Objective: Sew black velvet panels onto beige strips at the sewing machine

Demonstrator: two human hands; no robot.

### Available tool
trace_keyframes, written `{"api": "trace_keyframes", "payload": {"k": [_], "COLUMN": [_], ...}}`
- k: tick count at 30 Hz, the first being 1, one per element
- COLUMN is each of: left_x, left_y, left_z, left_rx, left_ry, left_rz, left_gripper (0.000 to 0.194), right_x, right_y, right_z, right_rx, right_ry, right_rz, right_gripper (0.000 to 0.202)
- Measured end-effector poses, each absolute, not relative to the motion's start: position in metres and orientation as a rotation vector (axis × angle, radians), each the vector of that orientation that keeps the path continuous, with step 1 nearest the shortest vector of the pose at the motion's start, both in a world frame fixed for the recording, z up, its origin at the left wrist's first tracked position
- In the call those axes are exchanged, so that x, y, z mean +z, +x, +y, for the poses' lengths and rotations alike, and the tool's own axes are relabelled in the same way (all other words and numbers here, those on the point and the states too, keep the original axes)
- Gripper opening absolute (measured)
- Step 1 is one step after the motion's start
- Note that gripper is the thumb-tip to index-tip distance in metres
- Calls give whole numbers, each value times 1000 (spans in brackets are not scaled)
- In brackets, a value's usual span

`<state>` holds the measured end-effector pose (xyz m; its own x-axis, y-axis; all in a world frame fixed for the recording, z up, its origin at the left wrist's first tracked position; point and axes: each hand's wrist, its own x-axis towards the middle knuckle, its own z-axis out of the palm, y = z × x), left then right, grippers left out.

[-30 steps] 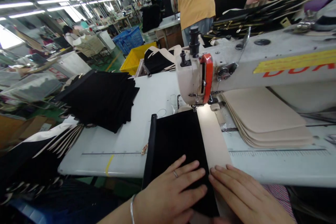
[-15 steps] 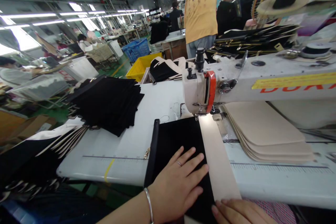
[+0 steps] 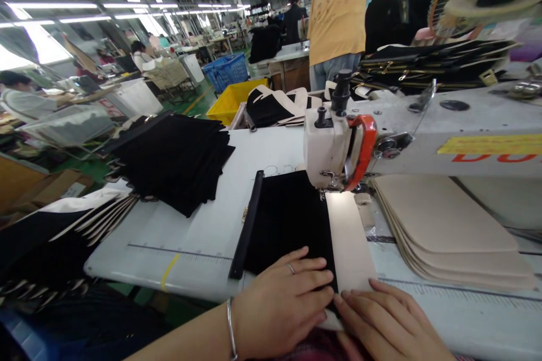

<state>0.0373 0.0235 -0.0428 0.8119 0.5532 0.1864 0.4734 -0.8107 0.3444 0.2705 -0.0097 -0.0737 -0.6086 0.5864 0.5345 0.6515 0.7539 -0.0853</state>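
Observation:
My left hand [image 3: 288, 299] lies flat, fingers outstretched, on the near part of a black fabric panel [image 3: 292, 220]. A dark strip with a small gold clasp runs along that panel's left edge. Under the black fabric lies a beige panel [image 3: 351, 242], which shows as a band on the right. My right hand [image 3: 381, 318] has its fingers on top of the beige panel's near end and its thumb tucked low by the edge, holding it. The far end of both layers sits beneath the head of a white sewing machine [image 3: 326, 152], by the lit needle area.
A pile of black pieces [image 3: 173, 158] rests on the left of the table [image 3: 190, 259]. Stacked beige panels [image 3: 449, 220] lie right, below the machine arm. Behind stand a yellow crate [image 3: 237, 96], a blue basket [image 3: 226, 72] and a person in a yellow shirt [image 3: 339, 11].
The black and beige layers have moved away from me, farther under the machine head. My left hand has slid closer to the near edge, and my right hand has come farther onto the beige panel.

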Motion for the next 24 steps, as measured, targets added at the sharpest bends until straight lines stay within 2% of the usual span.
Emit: {"api": "trace_keyframes", "payload": {"k": [8,16,24], "left_x": [-56,-53,-54], "left_y": [33,40,45], "left_z": [41,73,109], "left_rx": [472,379,337], "left_ry": [2761,2875,2923], "left_rz": [729,735,756], "left_gripper": [23,26,25], "right_x": [-65,-75,-69], "right_y": [264,266,265], "right_z": [8,22,54], "right_rx": [27,66,48], "right_ry": [-1033,-1160,-1254], "right_rz": [-2323,-2378,-2419], "right_gripper": [26,34,33]}}
